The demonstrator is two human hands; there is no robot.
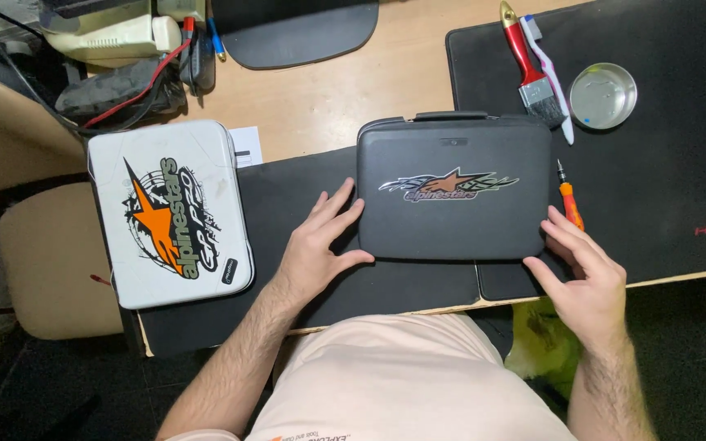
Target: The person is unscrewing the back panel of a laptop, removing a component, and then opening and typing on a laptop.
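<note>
left hand (318, 245): open, fingers spread, flat on the black desk mat (288, 204); fingertips touch the left edge of the dark grey hard case (453, 224); holds nothing
right hand (582, 265): open, fingers loosely spread, touching the case's lower right corner; nothing gripped
dark grey hard case: lies flat and closed at centre of the desk, handle on the far side, star-shaped sticker on the lid; sits across the seam of two black mats
white hard case (169, 212): flat at the left, orange star graphic on the lid, well apart from the left hand
orange screwdriver (568, 196): on the right mat (663, 188), just beside the case's right edge, near the right hand's fingertips
paintbrush (526, 65): red handle, far right on the mat, lying against a white toothbrush (553, 77)
round metal tin (603, 95): just right of the brushes, open side up
wooden desk (328, 90): bare strip beyond the case
far left: tangle of cables and gear, too cluttered to tell
</note>
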